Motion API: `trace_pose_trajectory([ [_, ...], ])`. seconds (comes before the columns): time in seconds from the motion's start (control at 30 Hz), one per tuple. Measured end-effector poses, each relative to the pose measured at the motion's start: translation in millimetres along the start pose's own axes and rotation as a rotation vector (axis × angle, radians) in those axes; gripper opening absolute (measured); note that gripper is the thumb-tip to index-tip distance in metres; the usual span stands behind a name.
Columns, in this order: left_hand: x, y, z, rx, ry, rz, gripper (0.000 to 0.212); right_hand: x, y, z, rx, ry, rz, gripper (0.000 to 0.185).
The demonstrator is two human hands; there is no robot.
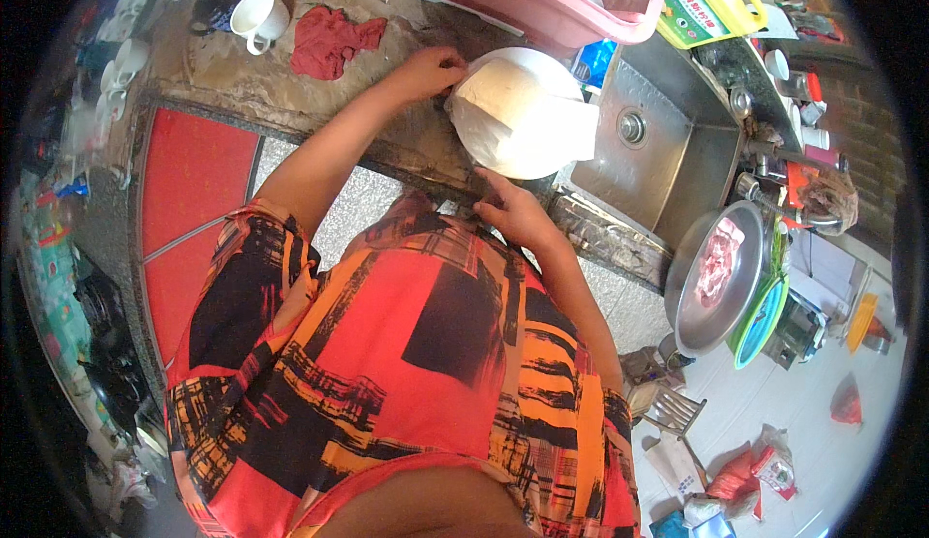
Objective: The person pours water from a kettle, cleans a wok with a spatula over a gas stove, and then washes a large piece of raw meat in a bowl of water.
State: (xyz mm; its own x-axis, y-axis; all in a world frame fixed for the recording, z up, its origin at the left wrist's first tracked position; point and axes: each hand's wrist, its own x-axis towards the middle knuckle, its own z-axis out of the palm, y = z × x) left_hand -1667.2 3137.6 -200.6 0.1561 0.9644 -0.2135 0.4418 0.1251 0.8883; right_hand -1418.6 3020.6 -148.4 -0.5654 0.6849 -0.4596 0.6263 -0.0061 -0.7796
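A round white vessel, strongly lit, stands at the counter's edge beside the sink; a pale, translucent sheet or bag seems to lie over it, though glare hides the details. My left hand is at the vessel's upper left rim, fingers bent; whether it grips the rim cannot be told. Just below the vessel is my right hand, its index finger extended towards the lower rim and the thumb apart, with nothing seen in it. A crumpled red cloth lies left of my left hand, near a white mug.
Beyond the vessel stands a pink plastic basin with dishes. Right of it are a steel sink, a yellow jug and a blue packet. A metal bowl of raw meat stands at the lower right.
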Motion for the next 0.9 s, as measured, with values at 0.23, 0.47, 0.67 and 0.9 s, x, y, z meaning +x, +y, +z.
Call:
trace_pose_trajectory([
  [0.23, -27, 10, -8, -0.265, -0.190, -0.172, 0.030, -1, 2, -2, -0.024, -0.079, 0.095, 0.052],
  [0.47, -60, 25, -2, -0.242, -0.289, -0.359, 0.031, -7, -1, 7, -0.273, 0.014, 0.080, 0.048],
  [0.67, -57, 8, 14, -0.184, -0.266, -0.330, 0.025, -6, 4, 9, -0.034, 0.137, 0.028, 0.045],
  [0.9, -55, 10, 14, 0.078, -0.125, -0.351, 0.029, -10, 9, 7, 0.198, 0.201, 0.072, 0.038],
])
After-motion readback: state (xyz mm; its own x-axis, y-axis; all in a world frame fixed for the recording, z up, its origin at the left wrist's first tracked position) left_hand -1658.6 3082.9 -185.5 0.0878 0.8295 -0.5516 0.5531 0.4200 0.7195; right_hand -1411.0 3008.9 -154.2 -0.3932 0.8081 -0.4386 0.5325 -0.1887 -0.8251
